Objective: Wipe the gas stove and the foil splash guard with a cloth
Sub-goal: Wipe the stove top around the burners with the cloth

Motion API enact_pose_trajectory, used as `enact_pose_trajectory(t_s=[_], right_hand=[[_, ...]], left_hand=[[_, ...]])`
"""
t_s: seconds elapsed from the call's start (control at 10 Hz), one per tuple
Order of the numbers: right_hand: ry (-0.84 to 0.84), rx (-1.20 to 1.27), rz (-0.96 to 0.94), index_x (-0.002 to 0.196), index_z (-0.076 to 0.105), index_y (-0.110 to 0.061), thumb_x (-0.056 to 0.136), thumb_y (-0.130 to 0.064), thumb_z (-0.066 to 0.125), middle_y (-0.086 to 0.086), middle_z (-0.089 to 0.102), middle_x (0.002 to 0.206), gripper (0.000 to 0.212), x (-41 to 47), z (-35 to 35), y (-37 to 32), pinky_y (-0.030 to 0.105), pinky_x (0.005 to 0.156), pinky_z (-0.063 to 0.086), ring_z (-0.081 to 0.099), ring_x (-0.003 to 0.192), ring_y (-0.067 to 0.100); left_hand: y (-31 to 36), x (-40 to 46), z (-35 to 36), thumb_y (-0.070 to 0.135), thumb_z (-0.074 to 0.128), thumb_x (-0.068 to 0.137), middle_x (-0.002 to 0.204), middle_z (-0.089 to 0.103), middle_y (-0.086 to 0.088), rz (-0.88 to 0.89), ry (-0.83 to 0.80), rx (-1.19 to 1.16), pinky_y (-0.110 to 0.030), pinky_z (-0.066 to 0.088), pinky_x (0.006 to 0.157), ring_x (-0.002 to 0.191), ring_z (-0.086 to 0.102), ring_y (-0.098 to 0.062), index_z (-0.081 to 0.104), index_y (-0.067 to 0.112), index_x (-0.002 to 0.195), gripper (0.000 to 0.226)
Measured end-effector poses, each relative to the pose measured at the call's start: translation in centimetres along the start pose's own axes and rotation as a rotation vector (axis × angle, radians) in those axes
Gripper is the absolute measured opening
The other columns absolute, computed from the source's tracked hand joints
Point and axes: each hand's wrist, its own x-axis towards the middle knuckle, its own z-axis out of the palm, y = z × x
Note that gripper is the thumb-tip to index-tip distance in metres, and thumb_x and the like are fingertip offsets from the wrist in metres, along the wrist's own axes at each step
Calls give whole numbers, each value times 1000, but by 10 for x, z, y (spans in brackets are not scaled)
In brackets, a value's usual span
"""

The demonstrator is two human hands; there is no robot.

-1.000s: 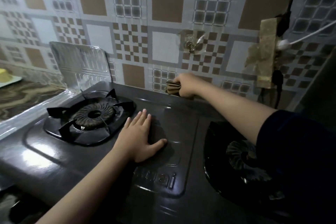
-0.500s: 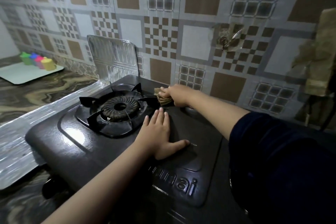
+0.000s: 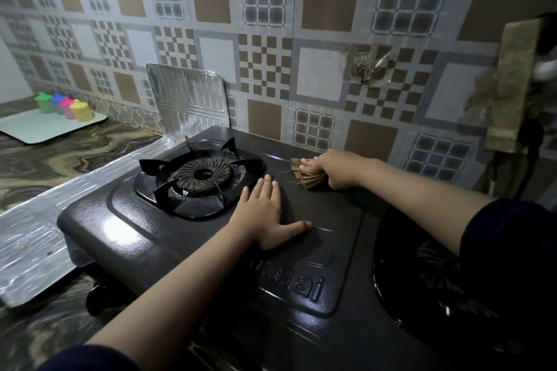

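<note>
A black gas stove [image 3: 144, 229] fills the middle and lower part of the frame. It sits on a table [image 3: 69, 153] with a wavy brown pattern. The left burner [image 3: 202, 175] is round and dark, with black prongs around it. The right burner [image 3: 434, 274] is at the lower right, partly hidden by a dark sleeve [image 3: 509, 253].

The right hand [image 3: 334, 167] is at the back of the stove, right of the middle of the frame. Its fingers are curled tight around a bunched brown cloth [image 3: 307, 177]. The cloth touches the stove top, just right of the left burner and near the wall. Thin threads hang off the cloth.

The left hand [image 3: 265, 214] lies flat on the stove top, in the middle of the frame. Its fingers are straight and together, with the thumb spread out to the right. It holds nothing. It is just in front of the cloth, not touching it.

The shiny foil splash guard [image 3: 188, 99] stands upright behind the left burner, against the tiled wall [image 3: 316, 69]. More foil [image 3: 33, 238] lies flat along the left side of the stove.

In the upper left of the frame, four colored cups [image 3: 64, 104] sit on a white tray [image 3: 39, 131].
</note>
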Motion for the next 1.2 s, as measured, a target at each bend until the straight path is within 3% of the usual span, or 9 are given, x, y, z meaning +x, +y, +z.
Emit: enact_pose_trajectory(t_s=[0.2,0.5,0.6,0.7,0.8,0.9,1.0,1.1,1.2], right_hand=[[-32,32,34,142,38,-34,73,13,42,-15,27,155,84,-25,7,17,39,106,41,41,135,22],[-79,51,84,139,46,-33,71,10,40,-13,43,147,80,-58,-3,24,35,96,48,52,122,19],[-93,92,141,136,50,-31,73,10,39,-6,56,134,77,-67,-8,22,28,81,50,57,105,20],[-143,106,193,132,55,-27,75,9,38,-7,61,95,70,-77,-16,20,22,61,42,52,77,13],[-204,90,217,113,69,-23,73,8,36,0,67,94,60,-82,-31,20,29,69,48,55,83,19],[-303,88,270,97,71,-15,75,6,36,3,61,82,47,-74,-49,22,28,60,42,51,75,20],[-248,132,275,92,68,-13,78,5,40,3,59,81,37,-62,-61,23,24,57,41,52,73,18],[-56,267,235,88,63,-22,81,4,47,0,59,85,31,-40,-65,12,22,60,40,55,78,15],[161,272,204,100,65,-17,81,1,52,0,61,90,29,-3,-57,-9,23,62,42,57,86,18]], left_hand=[[1,-1,0,80,35,79,160,-8,-14,5,4,-6,-44,-2,119,148,-7,-25,-3,3,152,113],[0,0,1,81,34,78,160,-8,-14,2,8,-10,-45,-1,119,148,-7,-25,-3,3,152,113],[-1,-1,3,81,34,78,160,-8,-14,3,12,-11,-45,-1,119,148,-6,-25,-2,3,152,113],[-1,-1,4,80,34,78,160,-8,-14,0,17,-10,-45,-1,118,148,-6,-24,-2,3,152,113],[1,-1,4,80,34,79,160,-8,-15,3,23,-11,-45,-1,119,148,-6,-24,-2,3,152,112],[1,-2,4,80,34,79,160,-7,-15,3,27,-5,-45,-1,118,148,-6,-25,-2,3,152,112],[2,-1,4,81,34,78,160,-7,-15,5,31,-2,-45,-1,118,148,-6,-25,-2,3,152,113],[1,-1,5,81,35,78,160,-8,-15,8,31,4,-45,-1,118,148,-6,-25,-2,3,152,113],[0,1,7,82,35,77,160,-8,-14,5,34,3,-45,-1,118,148,-7,-25,-2,3,152,115]])
